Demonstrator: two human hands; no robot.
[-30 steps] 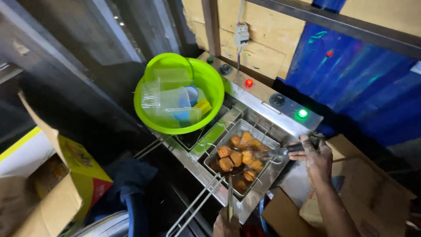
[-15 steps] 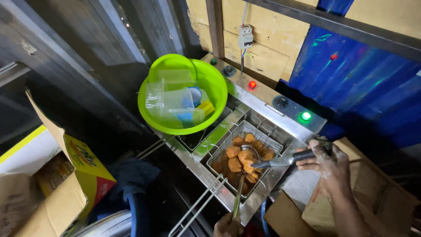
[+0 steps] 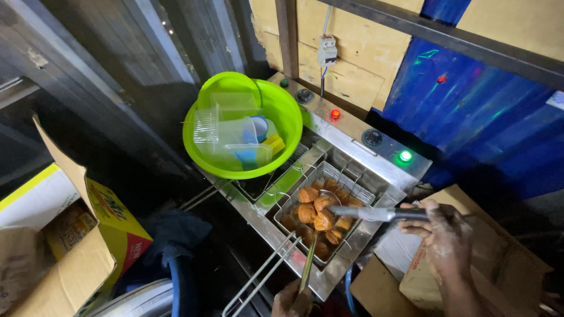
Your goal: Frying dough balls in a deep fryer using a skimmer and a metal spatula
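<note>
The place is a dim corner with dark metal sheets, yellow wooden boards and a blue corrugated wall (image 3: 470,117) behind a steel electric fryer (image 3: 358,138), which has one red lamp and one green lamp lit. Far to the left of both hands stands an open cardboard box (image 3: 76,235) with yellow and red print, and beyond the left hand a green plastic basin (image 3: 205,161) sits on one side of the fryer, holding clear plastic containers and a blue cup. The left hand (image 3: 291,300), low at the edge of the view and only partly seen, is closed around a wooden stick (image 3: 308,270) that points up into the wire basket (image 3: 343,176). Between the two hands, in this basket, lie the fried pieces (image 3: 317,214), golden brown and close together. The right hand (image 3: 440,232) is closed on the dark handle of metal tongs (image 3: 367,213), whose tip reaches over the pieces; the wrist is bent a little and the forearm comes from the lower right. I judge that the pieces are being turned or sorted in the oil, and a good next move needs a steady grip on one piece without pushing the others. Under the right hand is another cardboard box (image 3: 499,270).
</note>
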